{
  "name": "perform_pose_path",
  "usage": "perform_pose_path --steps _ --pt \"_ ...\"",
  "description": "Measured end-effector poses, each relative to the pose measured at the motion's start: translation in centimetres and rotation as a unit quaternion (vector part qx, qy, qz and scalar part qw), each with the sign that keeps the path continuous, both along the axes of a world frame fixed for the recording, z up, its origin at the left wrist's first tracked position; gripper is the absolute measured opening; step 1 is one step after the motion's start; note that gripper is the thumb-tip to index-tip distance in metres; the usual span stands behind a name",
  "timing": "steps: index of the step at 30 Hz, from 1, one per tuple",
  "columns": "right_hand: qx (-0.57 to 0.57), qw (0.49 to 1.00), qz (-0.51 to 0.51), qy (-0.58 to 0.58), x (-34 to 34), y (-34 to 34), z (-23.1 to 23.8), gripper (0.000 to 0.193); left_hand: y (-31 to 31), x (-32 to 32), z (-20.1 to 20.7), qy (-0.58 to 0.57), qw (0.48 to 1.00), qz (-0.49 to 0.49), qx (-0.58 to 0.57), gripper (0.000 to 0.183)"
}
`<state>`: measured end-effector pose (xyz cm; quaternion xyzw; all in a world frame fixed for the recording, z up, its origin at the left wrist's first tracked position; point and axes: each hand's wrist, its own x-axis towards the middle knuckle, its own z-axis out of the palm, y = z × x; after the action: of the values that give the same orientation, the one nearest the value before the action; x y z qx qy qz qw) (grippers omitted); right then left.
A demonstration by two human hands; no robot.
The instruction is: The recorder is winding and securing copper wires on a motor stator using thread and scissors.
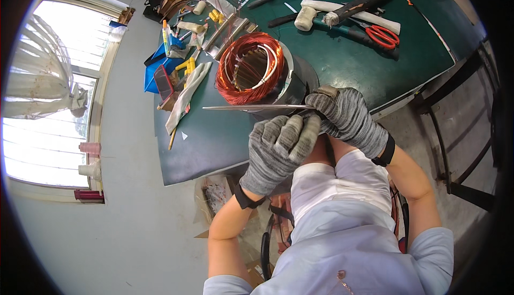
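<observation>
A motor stator (303, 75) stands on the table in front of me, a grey cylinder with a thick ring of copper windings (227, 83) bulging from its end. White sleeved leads loop inside the ring. Just on my side of the windings, a long thin metal blade (251, 107) points left, seen nearly edge-on. My right hand (345, 114), in a grey knit glove, is closed around its right end, so the handle is hidden. Below the blade, my gloved left hand (281, 142) has its fingers curled in close to the right hand; what they grip is hidden.
The green table (209, 145) carries a white-headed mallet (305, 19), a dark rod (364, 5), red-handled scissors (382, 36) and a blue dustpan (152, 75). Strips and yellow pieces crowd the left side. A dark chair frame (455, 129) stands right, a cardboard box (206, 201) below.
</observation>
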<state>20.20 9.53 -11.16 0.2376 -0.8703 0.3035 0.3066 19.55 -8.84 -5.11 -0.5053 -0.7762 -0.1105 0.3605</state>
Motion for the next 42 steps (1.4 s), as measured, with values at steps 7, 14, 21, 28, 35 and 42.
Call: perform_pose_path --steps 7,14,21,28,35,42 --pt "-0.102 0.992 0.019 0.077 0.0 -0.3 -0.8 0.029 -0.1 -1.3 -0.5 0.011 1.0 0.008 -0.026 0.031" --pt "-0.585 0.701 0.275 -0.304 0.9 1.5 3.2 0.027 -0.7 -1.9 -1.4 0.098 0.994 0.046 -0.028 0.027" --pt "-0.514 0.825 0.137 -0.191 -3.8 0.6 1.3 0.02 -0.1 -3.7 -2.8 0.184 0.965 0.179 -0.05 0.029" --pt "-0.506 0.807 0.006 -0.303 1.6 5.5 -1.0 0.023 0.0 -4.7 -1.9 0.192 0.955 0.222 0.043 0.019" --pt "-0.155 0.973 -0.023 -0.17 4.0 8.7 0.3 0.032 0.9 -5.5 -3.4 0.106 0.982 0.15 0.037 0.026" --pt "0.065 0.979 -0.051 -0.187 3.4 10.3 4.3 0.038 2.4 -5.4 -3.3 0.086 0.971 0.213 0.069 0.023"
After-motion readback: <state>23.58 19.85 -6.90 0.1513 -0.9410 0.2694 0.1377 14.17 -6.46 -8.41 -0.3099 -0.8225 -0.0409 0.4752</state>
